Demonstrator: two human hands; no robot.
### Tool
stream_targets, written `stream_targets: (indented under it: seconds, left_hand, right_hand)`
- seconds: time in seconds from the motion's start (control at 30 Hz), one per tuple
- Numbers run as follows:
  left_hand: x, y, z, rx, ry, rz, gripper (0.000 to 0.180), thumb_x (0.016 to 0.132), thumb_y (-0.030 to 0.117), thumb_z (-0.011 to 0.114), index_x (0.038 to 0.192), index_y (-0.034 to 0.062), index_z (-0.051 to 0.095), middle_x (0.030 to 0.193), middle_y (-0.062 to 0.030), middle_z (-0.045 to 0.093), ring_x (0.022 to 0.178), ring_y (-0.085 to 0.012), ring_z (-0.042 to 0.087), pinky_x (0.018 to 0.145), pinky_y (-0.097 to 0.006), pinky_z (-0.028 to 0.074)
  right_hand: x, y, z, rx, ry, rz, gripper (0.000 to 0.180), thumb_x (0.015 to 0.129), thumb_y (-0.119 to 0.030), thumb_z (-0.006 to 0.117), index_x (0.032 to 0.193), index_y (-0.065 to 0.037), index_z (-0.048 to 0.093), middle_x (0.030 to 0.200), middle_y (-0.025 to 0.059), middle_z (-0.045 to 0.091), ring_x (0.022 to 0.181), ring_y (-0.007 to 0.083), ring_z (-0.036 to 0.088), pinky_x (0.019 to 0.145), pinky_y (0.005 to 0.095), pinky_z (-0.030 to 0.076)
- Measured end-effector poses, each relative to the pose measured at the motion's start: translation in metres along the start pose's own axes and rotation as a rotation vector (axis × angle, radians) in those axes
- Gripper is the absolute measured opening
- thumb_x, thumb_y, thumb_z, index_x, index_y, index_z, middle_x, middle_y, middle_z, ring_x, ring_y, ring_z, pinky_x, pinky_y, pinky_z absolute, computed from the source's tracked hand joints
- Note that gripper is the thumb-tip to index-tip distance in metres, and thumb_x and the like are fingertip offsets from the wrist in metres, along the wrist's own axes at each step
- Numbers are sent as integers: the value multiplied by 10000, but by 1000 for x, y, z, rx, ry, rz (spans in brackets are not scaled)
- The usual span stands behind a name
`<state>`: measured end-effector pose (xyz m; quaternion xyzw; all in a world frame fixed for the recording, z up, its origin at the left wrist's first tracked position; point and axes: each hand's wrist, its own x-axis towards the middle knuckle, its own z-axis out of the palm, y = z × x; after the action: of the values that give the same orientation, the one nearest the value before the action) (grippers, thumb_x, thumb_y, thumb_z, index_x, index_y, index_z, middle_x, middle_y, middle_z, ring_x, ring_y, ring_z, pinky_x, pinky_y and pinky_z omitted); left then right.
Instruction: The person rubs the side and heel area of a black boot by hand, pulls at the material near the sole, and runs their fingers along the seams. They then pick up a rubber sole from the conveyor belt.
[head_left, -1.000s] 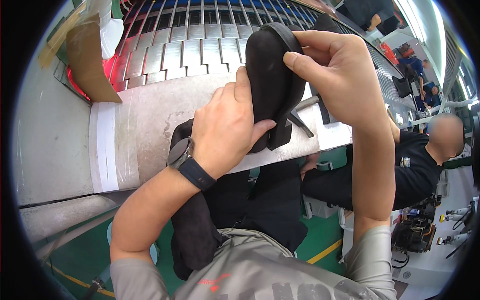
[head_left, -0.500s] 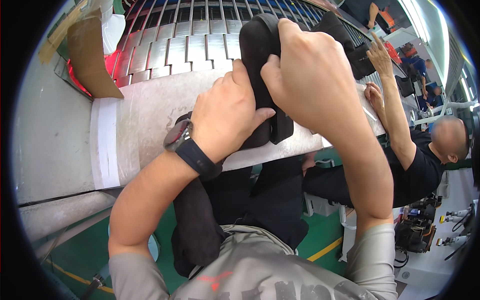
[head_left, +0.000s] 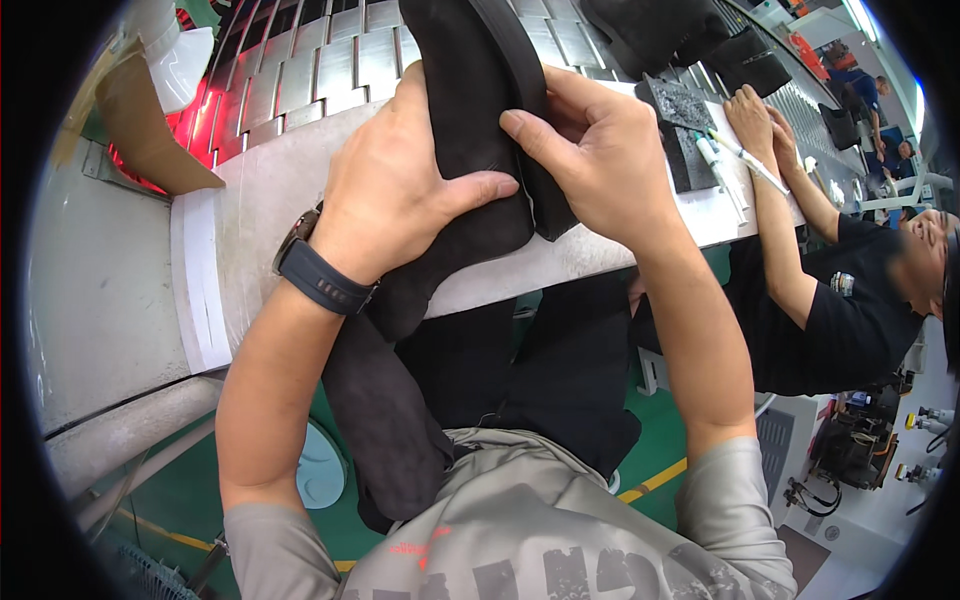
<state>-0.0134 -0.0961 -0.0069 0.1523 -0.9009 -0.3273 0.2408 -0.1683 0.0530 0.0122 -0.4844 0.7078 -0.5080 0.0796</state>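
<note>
Both bare hands clamp a black shoe upper (head_left: 470, 120) above the edge of a pale workbench (head_left: 260, 200): the left hand (head_left: 395, 190) wraps its near side with the thumb pressed flat across the dark material, while the right hand (head_left: 590, 165) pinches its right edge between thumb and forefinger, fingers curled tight on the piece. The upper stands tilted, its top running out of the picture, its lower end trailing down past the bench edge toward the person's lap. A dark wristwatch (head_left: 315, 272) sits on the left wrist. Behind the hands runs a conveyor of metal slats (head_left: 330, 70), with a brown cardboard piece (head_left: 140, 120) and a white plastic container (head_left: 180, 55) at its left. To the right on the bench lies a black foam block (head_left: 685, 125) with white pens (head_left: 725, 175) just beside it, where a co-worker in a black shirt (head_left: 850, 320) rests both hands (head_left: 755, 120) on the surface. More black shoe parts (head_left: 670, 30) ride the conveyor beyond. Green floor (head_left: 200, 490) shows below the bench.
</note>
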Motion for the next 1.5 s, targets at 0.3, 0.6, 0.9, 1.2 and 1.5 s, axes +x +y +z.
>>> stream_targets:
  seconds: [0.3, 0.6, 0.9, 1.2, 1.5]
  left_hand:
    - [3, -6, 0, -25, -21, 30, 983, 787, 296, 967, 1564, -36, 463, 1357, -257, 710, 1268, -387, 702, 1079, -432, 541]
    - [0, -3, 0, -23, 9, -1, 1000, 783, 278, 966, 1574, -35, 440, 1360, -282, 700, 1260, -419, 695, 1058, -446, 549]
    - [-12, 1, 2, 60, 53, 213, 1201, 699, 361, 1013, 1610, -82, 367, 1276, -304, 703, 1127, -487, 704, 972, -479, 572]
    - [-18, 26, 4, 127, 34, 170, 1222, 689, 370, 1003, 1605, -106, 348, 1314, -283, 671, 1150, -457, 693, 907, -489, 581]
    - [-23, 23, 6, 184, 125, 235, 1170, 670, 388, 989, 1554, -120, 414, 1098, -168, 677, 1023, -312, 708, 770, -414, 606]
  right_hand:
    - [-1, 13, 9, -341, -12, -262, 484, 957, -199, 791, 1299, 124, 674, 828, 247, 750, 778, 380, 775, 699, 451, 605]
    - [-5, -4, 11, -552, -44, -271, 566, 996, -294, 765, 1330, 149, 651, 874, 258, 759, 828, 398, 774, 743, 450, 610]
    - [97, -50, -6, 1090, -274, 196, 1055, 1033, -841, 333, 1497, 68, 598, 1345, 193, 693, 1200, 228, 650, 1067, 315, 501]
    - [81, -81, -6, 590, -147, 187, 952, 1041, -805, 411, 879, 47, 802, 708, 58, 692, 650, 102, 582, 621, 239, 429]
    - [89, -67, -9, 201, -243, -61, 576, 1088, -476, 618, 875, 35, 777, 767, 33, 681, 706, 88, 577, 639, 281, 444]
